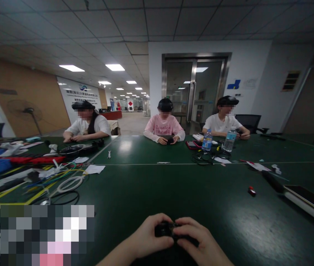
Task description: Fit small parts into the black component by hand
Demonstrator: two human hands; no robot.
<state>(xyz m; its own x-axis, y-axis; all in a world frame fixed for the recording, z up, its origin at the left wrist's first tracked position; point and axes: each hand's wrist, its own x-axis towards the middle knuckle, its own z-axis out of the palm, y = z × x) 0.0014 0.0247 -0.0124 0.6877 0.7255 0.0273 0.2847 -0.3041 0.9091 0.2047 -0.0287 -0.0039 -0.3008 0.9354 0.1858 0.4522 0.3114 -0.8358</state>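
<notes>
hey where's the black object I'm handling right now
At the bottom centre of the head view, the black object is gripped between your left hand and your right hand, over the near part of the dark green table.

The left hand [154, 236] and the right hand [195, 238] are over the near middle of the table [145, 195], with a small object [161, 230] between them. On the table to the left lies a cable coil [66, 190]; beyond it and to its right, a paper sheet [95, 169]; beyond that, a wrench [109, 154]. On the right lies a small item [251, 191], with a device [309, 208] right of it. Two bottles [207, 140] stand farther back, right of centre, cables [201, 159] before them. Three people [164, 125] sit at the far side: left, middle and right. A double door [194, 88] stands behind, between the middle and right persons; a fan [30, 111], behind at far left
</notes>
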